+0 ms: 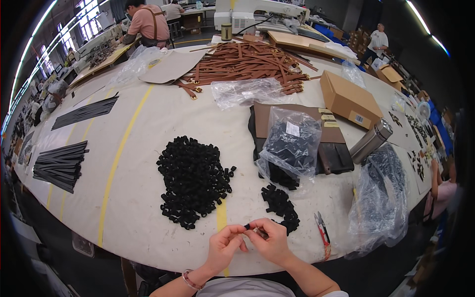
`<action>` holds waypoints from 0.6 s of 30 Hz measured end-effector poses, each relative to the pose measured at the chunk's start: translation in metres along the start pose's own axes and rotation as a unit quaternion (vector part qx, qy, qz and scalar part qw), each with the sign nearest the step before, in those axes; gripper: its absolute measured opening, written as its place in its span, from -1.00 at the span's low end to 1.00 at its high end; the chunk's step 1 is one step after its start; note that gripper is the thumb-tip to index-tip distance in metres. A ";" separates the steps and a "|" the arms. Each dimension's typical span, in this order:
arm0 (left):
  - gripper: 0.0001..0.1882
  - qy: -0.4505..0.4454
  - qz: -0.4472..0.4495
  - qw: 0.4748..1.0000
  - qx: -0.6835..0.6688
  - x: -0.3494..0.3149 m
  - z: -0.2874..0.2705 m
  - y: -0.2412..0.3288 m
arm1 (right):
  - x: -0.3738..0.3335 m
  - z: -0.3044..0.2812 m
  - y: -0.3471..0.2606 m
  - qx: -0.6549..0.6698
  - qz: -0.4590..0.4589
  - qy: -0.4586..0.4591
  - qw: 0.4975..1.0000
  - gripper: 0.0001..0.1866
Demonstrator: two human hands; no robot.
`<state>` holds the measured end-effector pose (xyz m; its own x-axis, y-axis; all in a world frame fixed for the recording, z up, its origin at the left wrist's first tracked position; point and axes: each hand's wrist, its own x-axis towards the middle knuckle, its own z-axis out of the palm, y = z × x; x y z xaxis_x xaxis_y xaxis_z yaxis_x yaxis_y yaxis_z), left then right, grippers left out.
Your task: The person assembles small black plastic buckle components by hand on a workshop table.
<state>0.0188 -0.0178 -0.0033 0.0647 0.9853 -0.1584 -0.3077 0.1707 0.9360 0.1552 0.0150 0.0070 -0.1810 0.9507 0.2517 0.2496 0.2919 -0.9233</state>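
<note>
my left grip (225, 247) and right grip (273, 242) pinched a teeny black bit (247, 226), chunky black pile (193, 178) sat around 11 o'clock

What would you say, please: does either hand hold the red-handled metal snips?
No, the red-handled metal snips lie on the pale table, apart from the left hand and the right hand.

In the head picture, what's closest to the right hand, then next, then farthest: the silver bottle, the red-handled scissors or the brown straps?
From the right hand:
1. Red-handled scissors, just to its right.
2. Silver bottle, farther off, ahead and right.
3. Brown straps, heaped at the far end.
</note>
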 end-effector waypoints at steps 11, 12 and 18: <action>-0.89 -0.057 0.074 0.985 0.148 -0.001 -0.005 0.002 | -0.003 -0.002 0.006 0.054 0.029 -0.047 0.997 -0.92; -0.89 -0.057 0.074 0.985 0.148 -0.001 -0.005 0.001 | -0.003 -0.001 0.006 0.055 0.032 -0.048 0.997 -0.92; -0.92 0.016 0.055 0.998 -0.007 0.003 0.001 0.002 | -0.004 0.001 0.004 0.033 0.016 -0.054 0.998 -0.90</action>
<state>0.0190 -0.0148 -0.0015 -0.0006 0.9979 -0.0648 -0.3251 0.0611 0.9437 0.1559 0.0126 0.0019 -0.2767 0.9414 0.1931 0.1943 0.2516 -0.9481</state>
